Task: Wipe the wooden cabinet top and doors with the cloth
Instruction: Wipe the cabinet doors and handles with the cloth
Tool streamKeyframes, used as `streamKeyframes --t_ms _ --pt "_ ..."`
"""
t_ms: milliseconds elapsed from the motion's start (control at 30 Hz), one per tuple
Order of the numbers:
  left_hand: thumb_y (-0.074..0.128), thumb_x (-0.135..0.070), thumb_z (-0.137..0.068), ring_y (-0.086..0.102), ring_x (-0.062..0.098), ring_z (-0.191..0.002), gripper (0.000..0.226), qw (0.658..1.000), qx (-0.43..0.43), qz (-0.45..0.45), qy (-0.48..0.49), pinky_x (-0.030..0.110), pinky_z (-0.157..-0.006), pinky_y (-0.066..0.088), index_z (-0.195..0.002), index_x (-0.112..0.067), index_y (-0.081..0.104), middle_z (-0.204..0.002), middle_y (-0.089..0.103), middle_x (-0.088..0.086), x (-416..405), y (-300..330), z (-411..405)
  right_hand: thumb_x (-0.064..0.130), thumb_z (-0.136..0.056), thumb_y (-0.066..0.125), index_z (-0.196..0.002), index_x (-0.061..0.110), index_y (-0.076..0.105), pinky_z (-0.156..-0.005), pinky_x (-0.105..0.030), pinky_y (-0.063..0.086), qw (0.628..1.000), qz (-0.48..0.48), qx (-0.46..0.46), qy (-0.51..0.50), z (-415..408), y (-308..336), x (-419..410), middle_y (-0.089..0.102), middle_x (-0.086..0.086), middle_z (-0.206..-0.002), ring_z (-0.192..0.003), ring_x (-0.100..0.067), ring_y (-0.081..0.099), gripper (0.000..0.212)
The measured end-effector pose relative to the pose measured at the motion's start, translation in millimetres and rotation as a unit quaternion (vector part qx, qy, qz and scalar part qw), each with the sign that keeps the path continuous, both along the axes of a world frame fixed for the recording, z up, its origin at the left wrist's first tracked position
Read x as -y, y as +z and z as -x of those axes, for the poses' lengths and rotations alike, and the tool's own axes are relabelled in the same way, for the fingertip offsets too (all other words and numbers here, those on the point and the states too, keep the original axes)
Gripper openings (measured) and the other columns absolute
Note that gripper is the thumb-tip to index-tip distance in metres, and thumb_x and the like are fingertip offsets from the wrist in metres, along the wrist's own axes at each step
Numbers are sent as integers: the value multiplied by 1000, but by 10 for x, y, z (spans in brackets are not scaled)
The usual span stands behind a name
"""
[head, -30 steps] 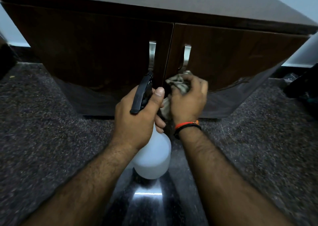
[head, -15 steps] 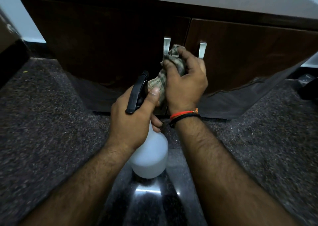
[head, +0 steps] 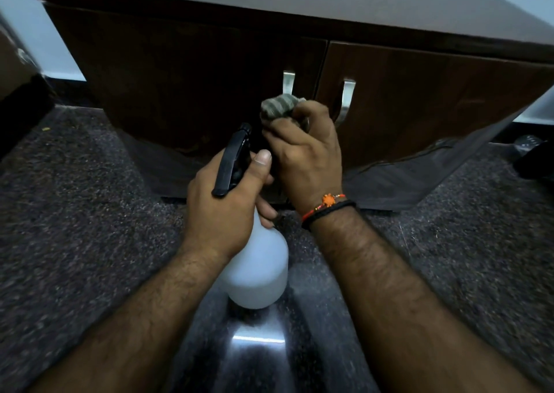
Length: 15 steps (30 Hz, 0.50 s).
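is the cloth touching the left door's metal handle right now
Cannot tell. In the head view the cloth, bunched in the right hand, overlaps the lower end of the left door handle, but no plain contact or gap shows.

The floor (head: 75,243) was dark speckled stone, polished enough to mirror a bright bar of light (head: 258,339) at the lower centre of the frame. A pale bluish wall (head: 57,54) showed at the upper left and again at the upper right corner, meeting the floor along a dark skirting strip (head: 72,88). At the far left edge stood part of a brown and black piece of furniture (head: 18,78). At the right edge lay a dark object (head: 536,159), too dim to identify.
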State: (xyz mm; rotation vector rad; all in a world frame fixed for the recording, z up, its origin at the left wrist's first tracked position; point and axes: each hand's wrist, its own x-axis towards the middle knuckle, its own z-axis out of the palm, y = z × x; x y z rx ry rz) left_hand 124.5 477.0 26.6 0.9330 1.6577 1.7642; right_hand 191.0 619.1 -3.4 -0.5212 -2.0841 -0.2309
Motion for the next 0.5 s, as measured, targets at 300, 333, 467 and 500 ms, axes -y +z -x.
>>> streamKeyframes --t_ms 300,333,467,500 --pt "64 -40 -95 67 39 -50 28 1000 1 7 -21 52 -50 60 -99 -12 66 -85 74 9 -32 2 -167 -2 -83 72 -122 16 72 -95 -13 38 989 122 2 -88 -343 -255 31 68 9 -128 -111 -32 47 43" --pt "64 -38 -97 67 39 -51 27 1000 2 6 -20 53 -50 60 -99 -11 66 -85 74 10 -42 22 -186 -7 -79 69 -117 16 74 -94 -5 30 982 156 -29 -100 -398 -249 25 70 8 -125 -107 -32 50 45" --pt "62 -36 -98 67 39 -52 25 1000 -4 5 -18 50 -49 60 -100 -11 65 -86 74 11 -84 85 -249 -11 -69 66 -104 15 78 -97 -1 29 943 254 -169 -133 -624 -155 -41 73 4 -115 -102 -29 63 45" --pt "62 -37 -98 68 38 -52 25 1000 -6 4 -19 50 -49 61 -100 -11 65 -86 74 11 -97 85 -265 -10 -69 67 -104 13 77 -100 -8 35 938 259 -195 -125 -640 -87 -45 73 2 -115 -105 -28 65 44"
